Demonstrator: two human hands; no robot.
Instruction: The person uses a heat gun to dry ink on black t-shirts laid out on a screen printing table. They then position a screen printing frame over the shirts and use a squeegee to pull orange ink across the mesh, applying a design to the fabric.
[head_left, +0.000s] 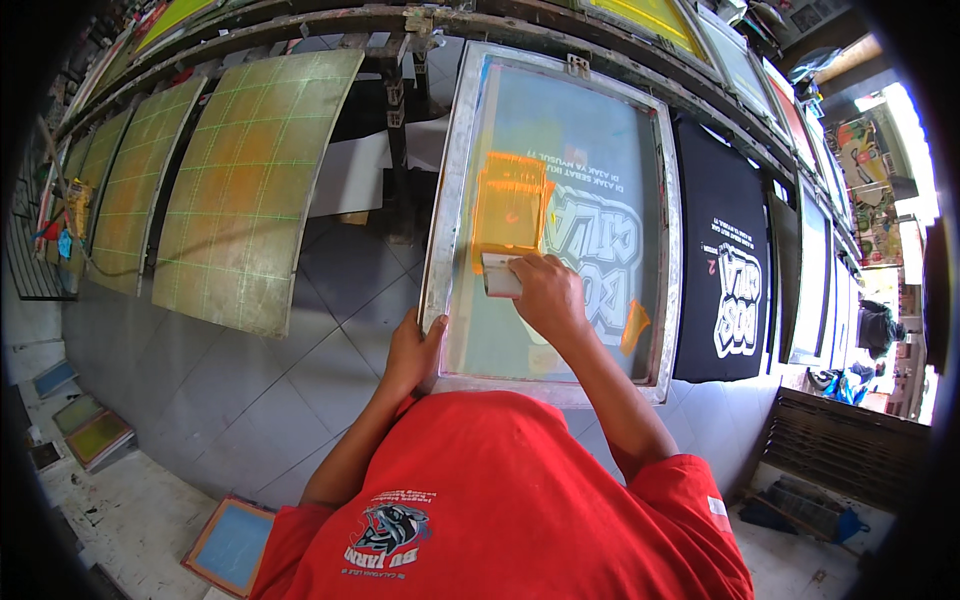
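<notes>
A screen-printing frame (672,250) with a pale metal border lies in front of me, its mesh stretched over a dark printed fabric that shows through. My right hand (548,290) grips a small white squeegee (500,275) against the mesh, left of the middle. Just beyond the squeegee lies a patch of orange ink (512,205), streaked at its far end. A smaller orange smear (635,326) sits near the frame's right side. My left hand (412,350) is closed around the frame's near left edge, its thumb on top.
Right of the frame, a black printed fabric piece (722,260) lies on a board, with more frames past it. To the left hang bare boards with green grid lines (250,190). A dark rail (400,25) runs behind. Small screens (228,545) rest on the floor at lower left.
</notes>
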